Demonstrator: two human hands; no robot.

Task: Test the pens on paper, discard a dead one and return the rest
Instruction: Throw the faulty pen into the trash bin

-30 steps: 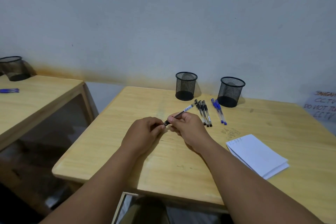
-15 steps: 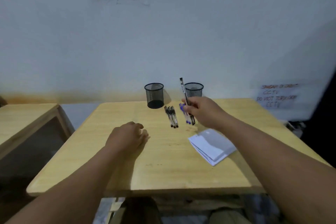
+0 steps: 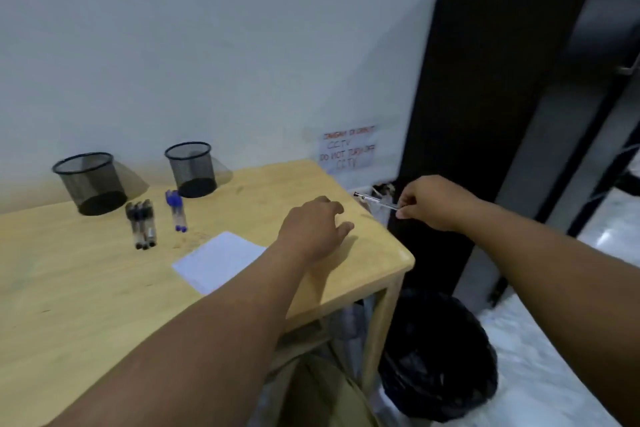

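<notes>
Beside the wooden table (image 3: pixel 388 253) waits a black bin (image 3: pixel 440 354), and the right hand (image 3: pixel 433 201) pinches the light, stiff pen (image 3: pixel 375 200) by one end, left hand (image 3: pixel 311 229) relaxed.

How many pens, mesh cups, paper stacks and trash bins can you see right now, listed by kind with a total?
Black pens lying on the table: 3
Blue pens lying on the table: 2, as far as the blur shows
Pen pinched in the right hand: 1
Mesh cups: 2
Paper stack: 1
Trash bin: 1
Total: 10
</notes>
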